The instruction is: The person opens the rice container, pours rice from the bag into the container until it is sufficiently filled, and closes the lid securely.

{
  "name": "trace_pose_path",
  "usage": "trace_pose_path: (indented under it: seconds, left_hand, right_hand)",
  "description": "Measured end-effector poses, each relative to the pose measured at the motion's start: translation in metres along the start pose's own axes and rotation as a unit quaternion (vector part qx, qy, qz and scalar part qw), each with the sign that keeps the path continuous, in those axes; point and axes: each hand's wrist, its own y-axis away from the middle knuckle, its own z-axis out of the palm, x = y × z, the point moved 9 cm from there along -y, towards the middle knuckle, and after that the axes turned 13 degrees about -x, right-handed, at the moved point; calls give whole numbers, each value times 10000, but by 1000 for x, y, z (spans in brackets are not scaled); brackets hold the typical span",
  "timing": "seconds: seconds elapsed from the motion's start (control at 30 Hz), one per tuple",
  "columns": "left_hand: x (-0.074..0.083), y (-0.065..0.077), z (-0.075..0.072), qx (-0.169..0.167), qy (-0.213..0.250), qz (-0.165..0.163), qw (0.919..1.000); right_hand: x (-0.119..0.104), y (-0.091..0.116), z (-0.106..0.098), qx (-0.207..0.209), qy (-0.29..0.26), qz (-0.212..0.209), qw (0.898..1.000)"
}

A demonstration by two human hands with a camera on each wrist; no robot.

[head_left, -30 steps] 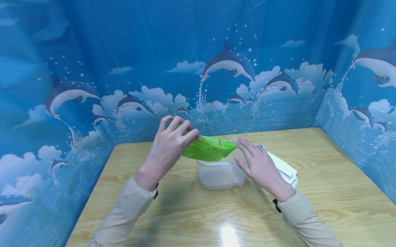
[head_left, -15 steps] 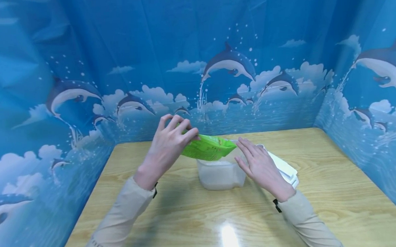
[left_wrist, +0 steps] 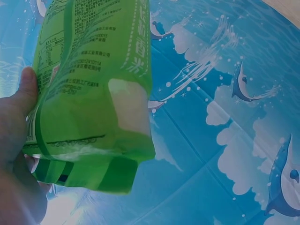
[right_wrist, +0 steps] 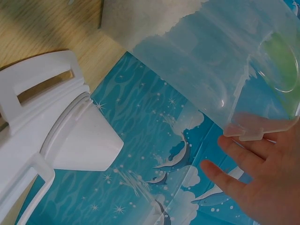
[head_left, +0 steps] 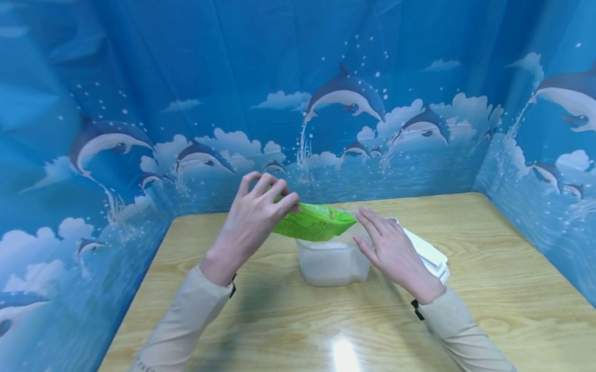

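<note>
My left hand (head_left: 249, 222) grips a green rice bag (head_left: 312, 223), tilted with its lower end over a translucent plastic container (head_left: 330, 267). In the left wrist view the thumb lies against the bag's printed side (left_wrist: 89, 93), and its folded bottom is near the hand. Pale grains fill much of the container's lower part. At the container's right, my right hand (head_left: 389, 248) has its fingers extended, their tips right at the rim, as the right wrist view of the container (right_wrist: 187, 56) shows. The bag's mouth is hidden in the head view.
A white lid (head_left: 425, 249) with a handle and spout lies on the wooden table (head_left: 265, 334), right of the container and partly behind the right hand. A blue curtain (head_left: 250, 53) printed with dolphins encloses the back and sides.
My left hand and the rice bag have risen very slightly. The right hand, container and lid hold their places.
</note>
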Motion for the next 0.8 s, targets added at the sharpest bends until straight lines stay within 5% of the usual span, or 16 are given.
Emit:
trace_pose_path:
  seconds: [0.53,0.8]
  left_hand:
    - [-16,16,8,365,549,-717,9952]
    - [-35,41,23,855,1536,-1583,9716]
  right_hand:
    - [-2,1,0,6,45,-10,10000]
    - [0,0,0,-27,35,29,10000]
